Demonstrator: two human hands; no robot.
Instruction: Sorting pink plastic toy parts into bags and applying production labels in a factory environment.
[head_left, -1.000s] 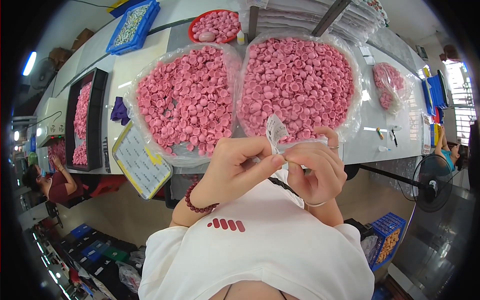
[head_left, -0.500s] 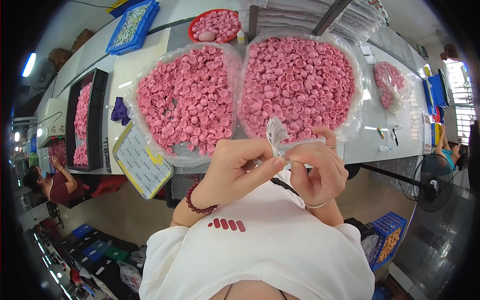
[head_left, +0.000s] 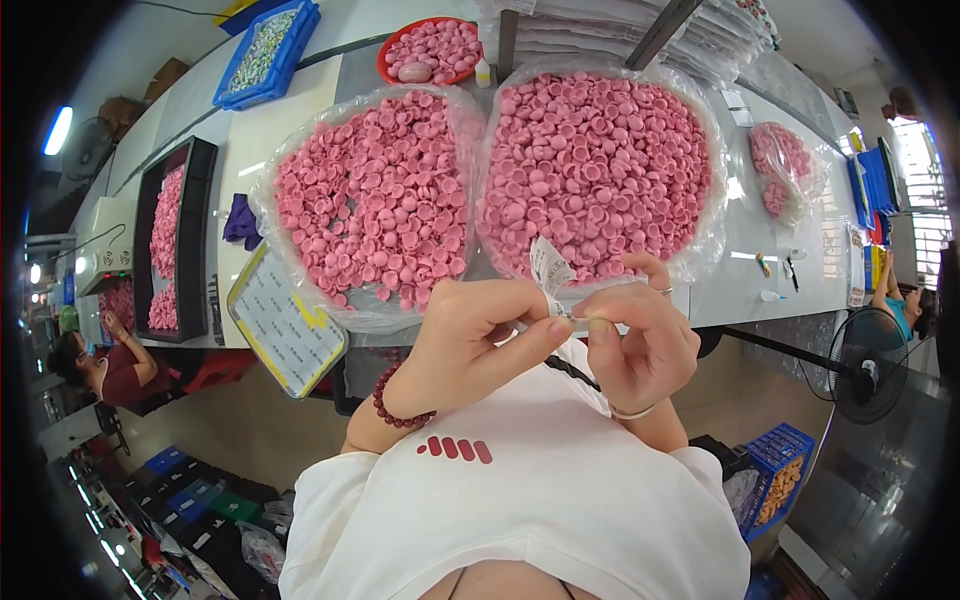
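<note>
A curled white paper strip with dark print stands up between my hands, in front of my chest. My left hand is closed on it, thumb and fingertips pinched together. Close against those fingertips, my right hand pinches the strip's lower end; the fingers partly hide that end. Just beyond my hands, two open clear plastic bags lie side by side, the left bag and the right bag. Both are full of small pink hollow domes, the left heap and the right heap.
A yellow-edged tray juts over the table edge at left, near a black tray of pink pieces. A red basin and blue crate stand farther back. A fan is at right. Another person sits at far left.
The paper strip has tilted and shifted slightly left. My right fingertips have moved a little apart from my left ones, and slightly more of the strip's lower end shows.
</note>
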